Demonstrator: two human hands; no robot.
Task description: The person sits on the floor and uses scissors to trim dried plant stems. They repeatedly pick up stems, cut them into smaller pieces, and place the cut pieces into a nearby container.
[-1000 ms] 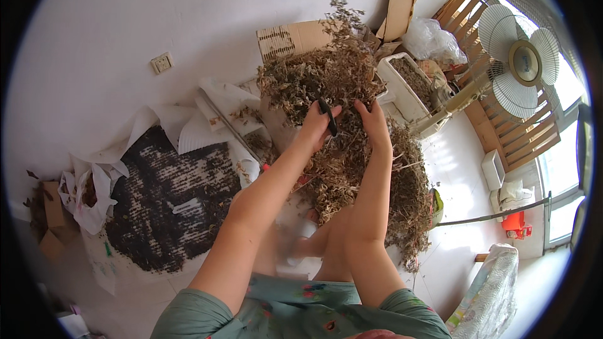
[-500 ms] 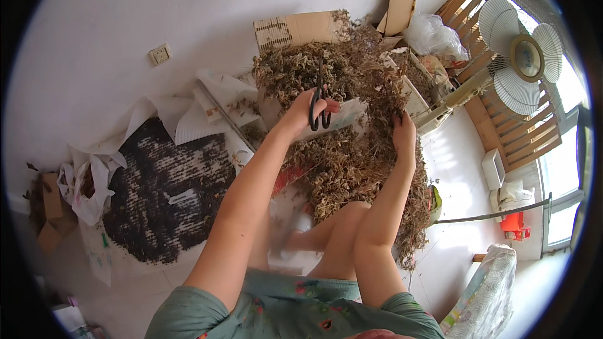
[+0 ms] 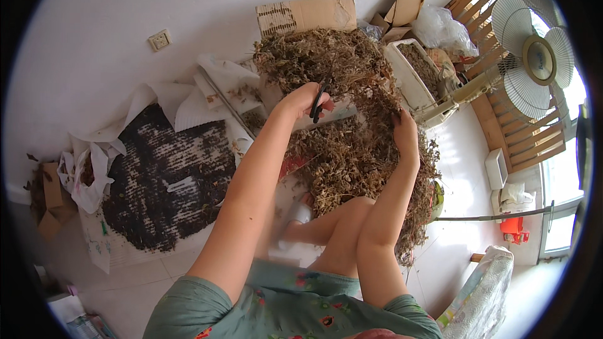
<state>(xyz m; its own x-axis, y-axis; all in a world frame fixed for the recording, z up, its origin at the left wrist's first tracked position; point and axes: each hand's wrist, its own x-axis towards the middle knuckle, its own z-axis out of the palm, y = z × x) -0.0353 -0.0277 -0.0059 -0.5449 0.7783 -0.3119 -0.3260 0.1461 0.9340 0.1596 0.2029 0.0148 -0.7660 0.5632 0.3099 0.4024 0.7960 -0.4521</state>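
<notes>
My left hand (image 3: 301, 98) is closed around a pair of black-handled scissors (image 3: 318, 104). Their handles show almost edge-on, and the blades are hard to make out against the brown plants behind. To the right, my right hand (image 3: 406, 132) grips a bunch of dry, stemmy plants (image 3: 379, 97), its fingertips partly hidden among the stalks. Beyond both hands a heap of dried plants (image 3: 317, 56) is piled up against the wall side. A second, looser heap of dried plants (image 3: 352, 166) lies nearer, beneath my right forearm and beside my legs.
Flattened cardboard (image 3: 320, 15) leans on the wall behind the far heap. A white trough (image 3: 402, 63) of brown matter stands right of it, near a standing fan (image 3: 538, 59). On the left, dark crumbly material (image 3: 169, 179) covers a pale sheet. A wall socket (image 3: 159, 40) sits above.
The plant bunch in my right hand has come down from its raised, spread position over the far heap, uncovering the cardboard and trough. The scissors in my left hand have turned more edge-on.
</notes>
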